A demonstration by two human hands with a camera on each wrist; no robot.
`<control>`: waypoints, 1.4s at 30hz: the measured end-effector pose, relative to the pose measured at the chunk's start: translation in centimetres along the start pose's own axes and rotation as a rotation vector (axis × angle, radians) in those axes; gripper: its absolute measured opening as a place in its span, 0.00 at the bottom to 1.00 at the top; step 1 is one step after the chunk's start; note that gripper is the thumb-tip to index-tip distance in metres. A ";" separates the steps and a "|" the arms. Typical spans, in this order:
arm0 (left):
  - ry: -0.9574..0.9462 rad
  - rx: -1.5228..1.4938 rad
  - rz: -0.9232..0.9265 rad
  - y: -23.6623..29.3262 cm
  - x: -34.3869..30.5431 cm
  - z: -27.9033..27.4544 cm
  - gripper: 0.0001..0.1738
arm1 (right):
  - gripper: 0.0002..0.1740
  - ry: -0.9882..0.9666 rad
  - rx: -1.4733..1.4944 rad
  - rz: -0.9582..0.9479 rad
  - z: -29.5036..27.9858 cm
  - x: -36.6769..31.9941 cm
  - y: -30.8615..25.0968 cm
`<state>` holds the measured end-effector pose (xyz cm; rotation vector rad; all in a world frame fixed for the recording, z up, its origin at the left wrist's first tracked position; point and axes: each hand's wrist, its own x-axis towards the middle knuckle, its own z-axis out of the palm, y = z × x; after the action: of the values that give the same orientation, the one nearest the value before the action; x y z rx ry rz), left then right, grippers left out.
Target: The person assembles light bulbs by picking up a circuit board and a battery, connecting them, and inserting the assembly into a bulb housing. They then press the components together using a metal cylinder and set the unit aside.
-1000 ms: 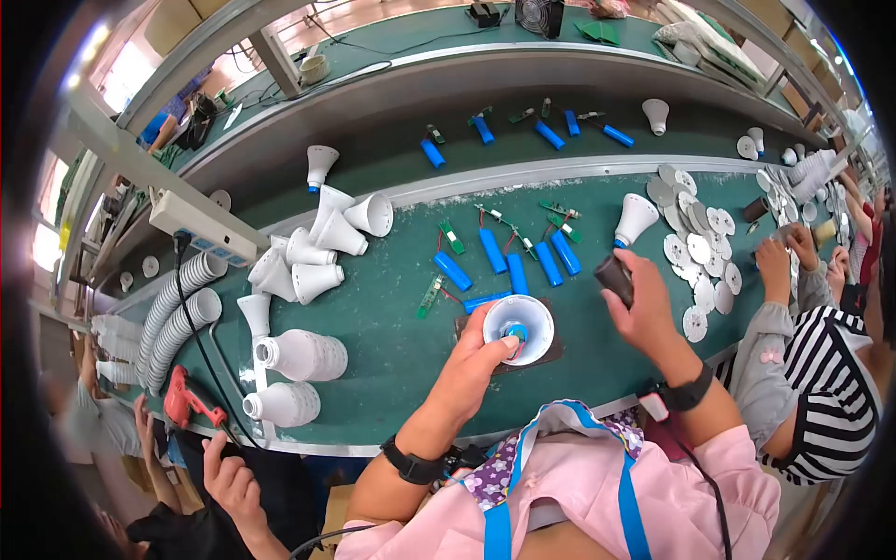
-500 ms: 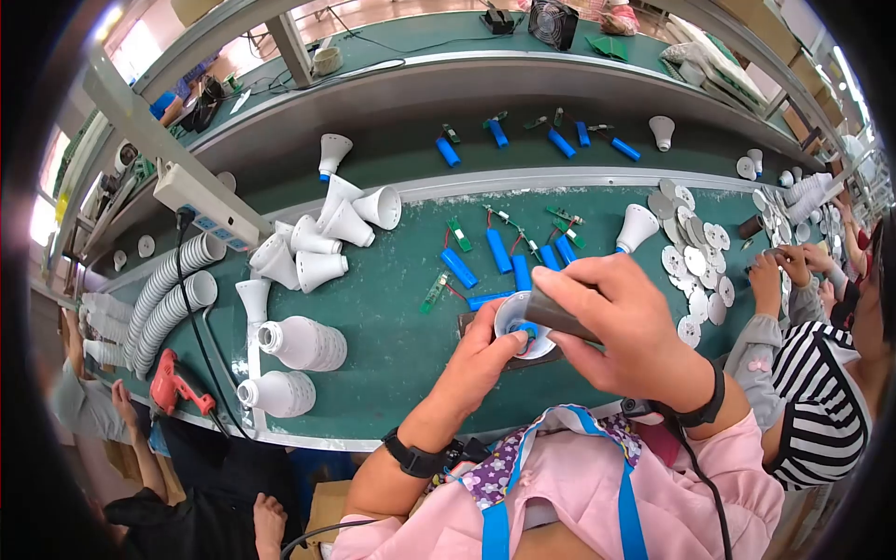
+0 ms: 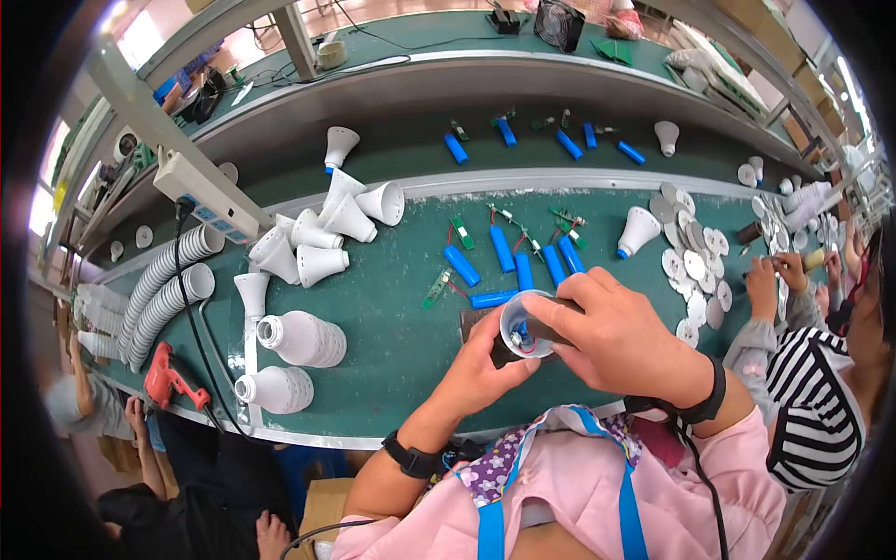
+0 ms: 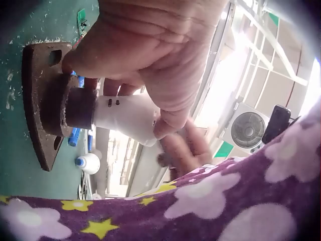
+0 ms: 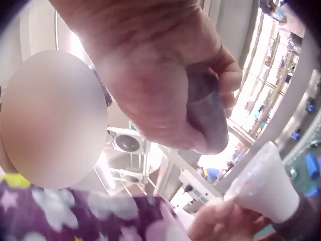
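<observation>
My left hand [image 3: 487, 366] holds a white cone-shaped lamp housing [image 4: 125, 119] by its sides, wide mouth up. Its narrow end stands in a dark brown stand [image 4: 56, 108] on the bench. Blue and red wires [image 3: 525, 336] show inside the mouth. Close over the right rim, my right hand [image 3: 623, 334] grips a dark brown cylinder [image 5: 209, 120], mostly covered by the fingers in the head view. In the right wrist view the cylinder is above the housing and apart from it.
Beyond the hands lie several blue batteries [image 3: 501, 250] wired to green circuit boards [image 3: 461, 233]. White housings [image 3: 322, 266] and bottle-shaped parts [image 3: 301, 338] stand left, near a red tool [image 3: 173, 378]. Grey and white discs [image 3: 693, 263] lie right, where another person [image 3: 812, 392] works.
My right hand has brought the dark cylinder leftward from beside the housing to over its mouth. The left hand stays at the housing, its thumb now off the inside of the rim.
</observation>
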<state>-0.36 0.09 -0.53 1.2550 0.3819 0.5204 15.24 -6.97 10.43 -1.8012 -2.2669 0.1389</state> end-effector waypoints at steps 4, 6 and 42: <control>0.000 -0.014 -0.027 -0.1 0.0 -0.2 0.34 | 0.30 0.095 0.072 -0.026 -1.1 0.7 -0.3; 0.015 0.061 -0.039 -0.8 -0.1 -0.5 0.35 | 0.28 0.294 0.094 -0.048 -1.8 0.9 -0.8; 0.278 0.017 -0.113 -0.6 -1.1 -3.8 0.26 | 0.35 0.371 0.273 0.202 6.6 -4.6 4.9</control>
<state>-3.23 2.35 -2.12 1.1719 0.6884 0.5970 19.25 -9.75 2.35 -1.7382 -1.7234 0.1304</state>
